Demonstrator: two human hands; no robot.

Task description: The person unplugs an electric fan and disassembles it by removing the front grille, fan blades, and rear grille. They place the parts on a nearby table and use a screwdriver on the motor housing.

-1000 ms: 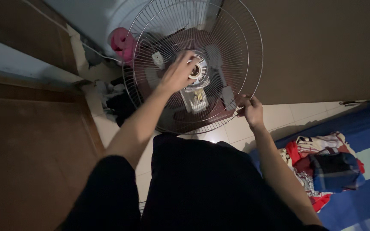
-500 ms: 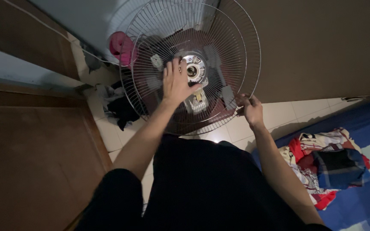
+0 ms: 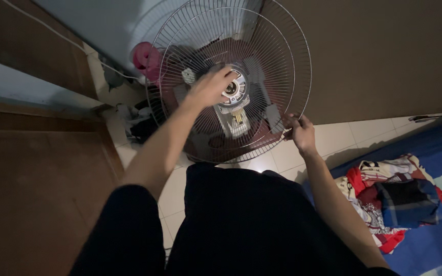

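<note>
While gripping round wire grille (image 3: 277, 56) rim, right hand (image 3: 302, 132) is steadying it over tile floor (image 3: 333, 138); left hand (image 3: 211, 87) is curling onto shiny metal hub (image 3: 233, 88), apparently pinching it.

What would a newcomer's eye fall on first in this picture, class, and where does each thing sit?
The big round wire fan guard fills the top centre, with the left hand at its shiny middle hub and the right hand gripping its lower right rim. A pink object sits behind the guard at upper left, and bright patterned cloth lies on blue bedding at lower right.
</note>
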